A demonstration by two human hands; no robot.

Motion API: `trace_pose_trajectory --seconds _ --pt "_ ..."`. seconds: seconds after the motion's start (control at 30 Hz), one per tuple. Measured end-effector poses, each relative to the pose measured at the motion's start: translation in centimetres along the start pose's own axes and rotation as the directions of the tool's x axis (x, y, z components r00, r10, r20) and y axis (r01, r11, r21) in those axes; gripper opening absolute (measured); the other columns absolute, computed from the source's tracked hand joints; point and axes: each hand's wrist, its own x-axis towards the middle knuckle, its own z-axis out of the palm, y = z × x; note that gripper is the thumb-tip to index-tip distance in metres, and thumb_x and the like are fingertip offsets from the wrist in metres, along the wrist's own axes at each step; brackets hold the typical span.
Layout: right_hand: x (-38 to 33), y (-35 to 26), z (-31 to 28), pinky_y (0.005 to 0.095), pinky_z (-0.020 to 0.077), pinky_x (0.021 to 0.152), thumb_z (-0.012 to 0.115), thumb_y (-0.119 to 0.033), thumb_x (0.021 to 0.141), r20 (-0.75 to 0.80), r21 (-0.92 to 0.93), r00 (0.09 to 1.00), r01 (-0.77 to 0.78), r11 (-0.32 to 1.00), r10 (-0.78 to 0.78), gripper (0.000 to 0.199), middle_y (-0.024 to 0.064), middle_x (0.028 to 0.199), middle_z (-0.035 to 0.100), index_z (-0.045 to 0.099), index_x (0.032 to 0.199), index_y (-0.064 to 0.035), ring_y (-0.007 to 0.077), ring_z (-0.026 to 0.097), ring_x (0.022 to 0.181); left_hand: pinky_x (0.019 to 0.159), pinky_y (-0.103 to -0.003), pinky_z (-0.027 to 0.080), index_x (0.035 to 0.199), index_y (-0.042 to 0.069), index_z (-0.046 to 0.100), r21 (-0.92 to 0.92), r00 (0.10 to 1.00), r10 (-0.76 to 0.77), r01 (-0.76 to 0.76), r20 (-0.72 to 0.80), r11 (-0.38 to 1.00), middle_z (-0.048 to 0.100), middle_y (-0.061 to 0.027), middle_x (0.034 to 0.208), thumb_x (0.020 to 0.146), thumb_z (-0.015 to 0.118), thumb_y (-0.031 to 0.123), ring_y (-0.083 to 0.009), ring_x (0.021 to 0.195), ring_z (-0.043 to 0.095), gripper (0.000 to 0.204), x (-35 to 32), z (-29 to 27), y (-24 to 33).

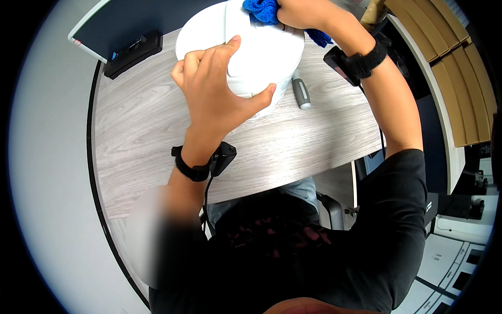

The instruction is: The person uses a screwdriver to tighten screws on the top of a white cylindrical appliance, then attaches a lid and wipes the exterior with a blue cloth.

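Note:
A white round lidded container stands on the desk near the upper edge of the view. My left hand grips its near side, with the thumb by the rim and the index finger over the lid. The other fingers are bent at the left of the lid. My right hand is closed on a blue cloth, which lies bunched against the far part of the lid. Part of the cloth hangs past the container's right side. Its fingertips are hidden by the cloth and the frame edge. Each wrist wears a black strapped device.
A grey stubby handle-like thing lies right of the container. At the upper left stands a dark screen-like panel with a black box at its foot. Brown cardboard boxes fill a shelf at right. A cable hangs from the left wrist device.

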Motion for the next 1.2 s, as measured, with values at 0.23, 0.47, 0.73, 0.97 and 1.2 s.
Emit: trace_pose_trajectory --seconds 0.23,0.47,0.73,0.97,1.2 --pt "0.5 1.0 0.2 0.0455 0.05 0.091 0.058 -0.006 0.082 -0.041 0.091 0.997 -0.063 0.994 0.067 0.031 0.0248 0.106 0.069 0.071 0.11 -0.0005 0.043 0.064 0.104 0.093 -0.042 0.026 0.133 0.008 0.058 0.019 1.0 0.013 -0.012 -0.009 1.0 0.062 -0.0052 0.107 0.06 0.09 0.046 -0.0199 0.105 0.051 0.088 -0.1 0.1 -0.1" --pt "-0.7 0.9 -0.7 0.0428 0.0526 0.087 0.058 -0.003 0.078 -0.023 0.235 0.97 -0.23 0.944 0.242 0.034 0.0244 0.101 0.071 0.07 0.11 0.0005 0.0409 0.068 0.099 0.093 -0.043 0.026 0.131 0.006 0.061 0.02 1.0 0.017 -0.017 -0.021 1.0 0.062 -0.0052 0.102 0.06 0.09 0.046 -0.0204 0.106 0.051 0.087 0.0 0.3 -0.1" --pt "-5.1 1.0 -0.8 0.0423 0.0525 0.08 0.058 -0.001 0.074 -0.14 0.233 0.977 -0.124 0.965 0.16 0.029 0.0241 0.091 0.069 0.066 0.102 0.0001 0.041 0.068 0.09 0.093 -0.041 0.027 0.123 0.006 0.064 0.072 0.998 -0.019 0.023 -0.055 0.997 0.065 -0.0039 0.102 0.055 0.09 0.047 -0.02 0.103 0.051 0.083 0.0 0.4 0.2" --pt "-8.7 -3.2 0.2 0.0423 0.0516 0.089 0.071 0.001 0.072 -0.283 -0.02 0.958 0.053 0.998 -0.056 0.04 0.011 0.101 0.073 0.072 0.11 -0.011 0.0318 0.065 0.102 0.093 -0.041 0.027 0.123 0.008 0.065 0.038 0.997 -0.026 0.029 -0.074 0.999 0.064 -0.0012 0.1 0.054 0.091 0.047 -0.0197 0.101 0.051 0.084 -0.1 0.4 0.3" --pt "-6.8 -6.3 -0.3 0.0404 0.0523 0.083 0.073 0.002 0.069 -0.184 -0.114 0.979 0.065 0.991 -0.085 0.04 0.0095 0.099 0.073 0.074 0.107 -0.0111 0.0303 0.066 0.099 0.093 -0.042 0.026 0.132 0.009 0.06 0.014 0.999 0.003 -0.003 -0.039 1.0 0.061 -0.0047 0.102 0.061 0.09 0.048 -0.0199 0.103 0.052 0.087 0.1 0.2 0.2"
